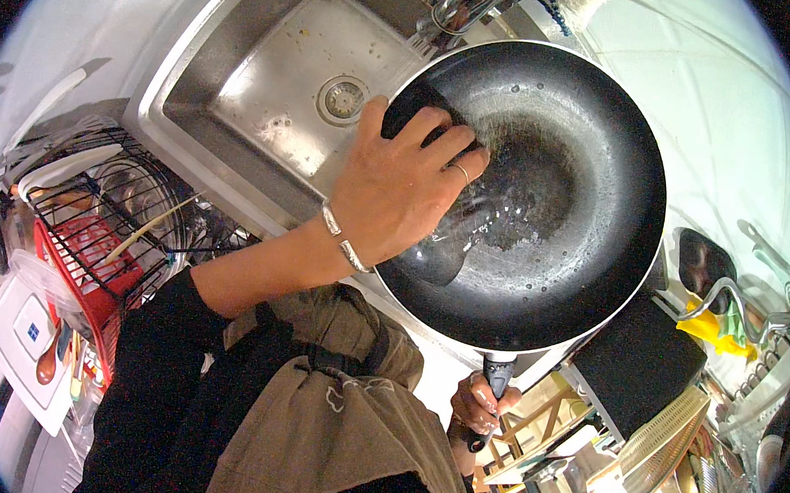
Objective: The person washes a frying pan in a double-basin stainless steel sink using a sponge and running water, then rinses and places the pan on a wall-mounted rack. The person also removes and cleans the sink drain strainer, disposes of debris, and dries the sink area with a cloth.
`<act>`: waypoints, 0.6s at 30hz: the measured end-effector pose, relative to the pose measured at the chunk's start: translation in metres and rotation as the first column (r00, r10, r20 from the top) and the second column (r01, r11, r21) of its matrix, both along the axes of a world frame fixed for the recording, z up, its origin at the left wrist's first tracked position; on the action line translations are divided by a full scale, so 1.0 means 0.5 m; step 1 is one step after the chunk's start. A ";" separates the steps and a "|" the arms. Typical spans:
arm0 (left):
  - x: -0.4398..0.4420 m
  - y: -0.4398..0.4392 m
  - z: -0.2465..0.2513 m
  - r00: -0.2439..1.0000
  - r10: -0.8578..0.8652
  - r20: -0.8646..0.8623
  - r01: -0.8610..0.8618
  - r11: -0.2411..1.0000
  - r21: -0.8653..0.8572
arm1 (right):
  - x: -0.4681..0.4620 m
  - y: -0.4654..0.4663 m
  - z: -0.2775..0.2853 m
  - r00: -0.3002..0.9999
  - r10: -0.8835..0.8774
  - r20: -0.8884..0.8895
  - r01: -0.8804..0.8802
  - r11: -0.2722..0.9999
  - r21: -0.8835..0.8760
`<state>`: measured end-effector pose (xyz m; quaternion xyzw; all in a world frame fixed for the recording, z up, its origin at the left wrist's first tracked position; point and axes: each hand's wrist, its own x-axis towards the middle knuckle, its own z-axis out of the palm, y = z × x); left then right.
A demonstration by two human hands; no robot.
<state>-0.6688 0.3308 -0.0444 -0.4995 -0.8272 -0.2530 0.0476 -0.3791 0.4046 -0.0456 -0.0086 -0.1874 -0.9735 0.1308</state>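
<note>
A large black frying pan (607, 195) with a pale rim fills the middle of the view, tilted beside and partly over the stainless steel sink (293, 44). My left hand (409, 176), wearing a ring and a silver bracelet (333, 220), reaches over the pan's left side, fingers bent against its inner surface. A dark patch lies at the fingertips; whether it is a scrubber or a shadow I cannot tell. Water (436, 261) pools below that hand, and droplets dot the worn, scratched base. My right hand (483, 405), wet, grips the pan's black handle (498, 370).
A chrome faucet (472, 4) stands above the pan; the sink drain (343, 100) is left of it. A black wire rack (78, 202) and a red basket (99, 246) with utensils are at left. A black panel (640, 363) and a cream slotted basket (665, 436) are at right.
</note>
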 end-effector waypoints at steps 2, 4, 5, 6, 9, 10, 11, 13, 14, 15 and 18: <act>0.000 0.000 0.000 1.000 0.005 -0.017 -0.004 1.000 0.008 | -0.001 0.000 -0.001 1.000 -0.002 0.002 0.002 1.000 -0.002; -0.001 -0.001 0.000 0.999 0.020 -0.033 -0.019 1.000 0.012 | -0.002 -0.001 -0.003 1.000 -0.002 -0.013 0.002 1.000 0.013; -0.002 0.000 0.000 0.999 0.025 -0.040 -0.025 1.000 0.007 | -0.002 -0.002 -0.003 1.000 0.002 -0.018 -0.001 1.000 0.026; -0.003 0.000 0.000 1.000 0.018 -0.026 -0.018 1.000 -0.008 | -0.003 -0.002 -0.004 1.000 0.001 -0.022 -0.001 1.000 0.015; -0.004 0.000 0.000 0.999 -0.026 0.023 0.026 0.999 -0.025 | -0.004 -0.003 -0.004 1.000 -0.002 -0.027 0.002 1.000 -0.004; -0.004 0.002 -0.001 1.000 -0.020 0.006 0.020 1.000 -0.004 | -0.004 -0.004 -0.003 1.000 -0.009 -0.025 0.009 1.000 -0.006; -0.003 0.002 -0.001 1.000 -0.004 -0.015 0.004 1.000 -0.004 | -0.003 -0.004 -0.003 1.000 -0.012 -0.009 0.012 1.000 -0.006; -0.001 0.004 -0.003 0.999 0.013 -0.034 -0.014 1.000 -0.017 | -0.002 -0.005 -0.002 1.000 -0.011 -0.018 0.012 1.000 0.021; 0.000 0.006 -0.005 1.000 0.013 -0.017 -0.013 1.000 -0.015 | -0.002 -0.005 -0.002 1.000 -0.016 -0.019 0.017 0.999 0.037; 0.001 0.007 -0.006 1.000 0.007 -0.010 -0.007 1.000 0.001 | -0.002 -0.004 -0.003 1.000 -0.013 -0.003 0.013 0.999 0.032; 0.004 0.010 -0.011 1.000 -0.014 0.009 0.014 1.000 -0.002 | 0.001 -0.004 -0.006 1.000 -0.005 0.016 0.005 1.000 0.011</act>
